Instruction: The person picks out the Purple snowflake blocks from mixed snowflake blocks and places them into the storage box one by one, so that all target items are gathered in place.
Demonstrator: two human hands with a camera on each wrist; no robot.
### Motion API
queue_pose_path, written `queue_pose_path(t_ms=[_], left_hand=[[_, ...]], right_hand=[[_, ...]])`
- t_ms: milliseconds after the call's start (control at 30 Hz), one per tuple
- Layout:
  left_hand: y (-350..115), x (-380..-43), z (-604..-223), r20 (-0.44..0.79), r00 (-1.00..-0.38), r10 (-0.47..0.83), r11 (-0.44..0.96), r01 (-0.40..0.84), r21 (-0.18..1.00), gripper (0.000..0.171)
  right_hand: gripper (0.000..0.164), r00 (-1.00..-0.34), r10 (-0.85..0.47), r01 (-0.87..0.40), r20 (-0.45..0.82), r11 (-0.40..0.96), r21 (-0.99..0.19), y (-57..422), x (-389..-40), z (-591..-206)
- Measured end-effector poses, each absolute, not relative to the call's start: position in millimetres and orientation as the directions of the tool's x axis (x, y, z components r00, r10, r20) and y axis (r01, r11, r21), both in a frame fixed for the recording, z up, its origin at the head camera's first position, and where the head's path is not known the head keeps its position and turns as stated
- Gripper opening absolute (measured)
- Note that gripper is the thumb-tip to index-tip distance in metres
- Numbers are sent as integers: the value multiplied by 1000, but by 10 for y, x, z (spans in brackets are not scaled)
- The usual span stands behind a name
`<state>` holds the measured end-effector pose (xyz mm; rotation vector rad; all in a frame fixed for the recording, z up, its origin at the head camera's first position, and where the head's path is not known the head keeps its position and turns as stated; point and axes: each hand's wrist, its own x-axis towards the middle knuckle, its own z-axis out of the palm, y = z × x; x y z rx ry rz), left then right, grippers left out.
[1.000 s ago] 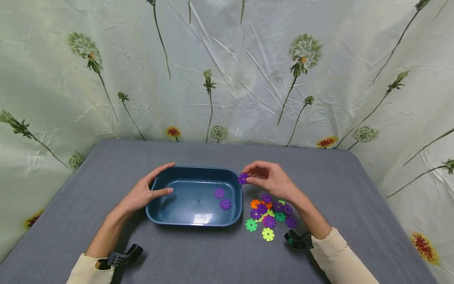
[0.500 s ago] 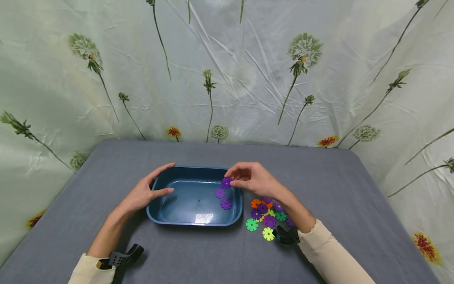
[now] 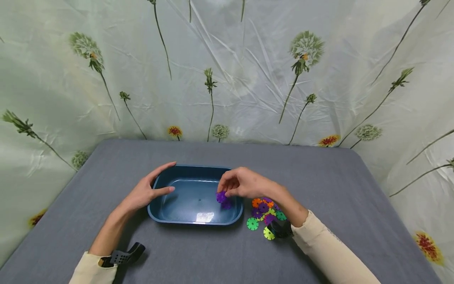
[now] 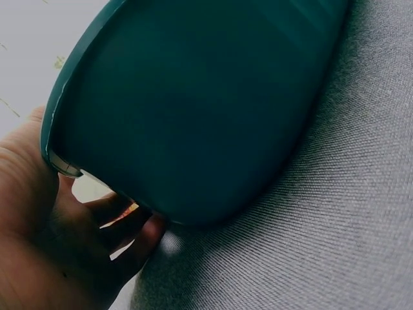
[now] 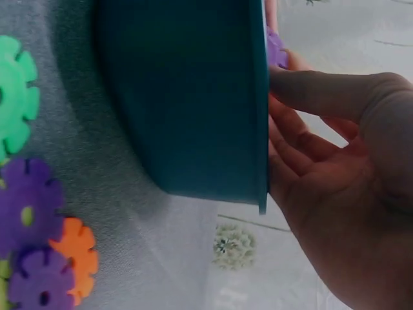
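Note:
A blue rectangular plastic basin (image 3: 177, 205) stands on the cloth. My left hand (image 3: 144, 192) grips its left end, thumb over the rim, fingers along the outside wall. Between thumb and fingertips, my right hand (image 3: 246, 184) pinches a purple snowflake disc (image 3: 221, 197) inside the basin's right part, low over its floor. Just below that, partly covered, a second purple disc (image 3: 226, 205) lies in the basin. In the right wrist view, the basin wall hides most of the pinched disc (image 5: 276, 50).
Right of the basin lies a loose pile of snowflake discs, among them a green disc (image 3: 252, 224), a yellow disc (image 3: 268, 233) and an orange disc (image 5: 79, 258). My right forearm and black wrist camera (image 3: 280, 228) overlap the pile. A floral curtain (image 3: 227, 79) hangs behind the grey-covered table (image 3: 198, 256).
My right hand has carried the purple disc leftward over the basin's right rim and down inside, now covering one of the discs there. The left hand keeps its hold.

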<state>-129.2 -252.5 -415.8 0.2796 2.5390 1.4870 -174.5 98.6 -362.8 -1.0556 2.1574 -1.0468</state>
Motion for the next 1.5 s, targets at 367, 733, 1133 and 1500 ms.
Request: queue_pose_path(t_ms=[367,733,1133,1500], left_hand=[[-2525,-1301,-4171,-58,-966,254,479,74,875,77],[-2524,-1313,-4183,-47,-965,259,470,83,879,76],[-2529,-1312,-4176,-41,-966,256,470,88,878,75],[-2536,-1298,-4166,-65,-966,249,463,60,884,75]], right_hand=[[23,-394,-886,-494,-245,428,-757,810,-1797,-3593],[36,-376,-852,-484,-364,516,-707,729,-1727,-3612],[32,-434,-819,-487,-375,564,-667,714,-1674,-3627],[35,-413,-881,-467,-231,422,-777,840,-1703,-3634]])
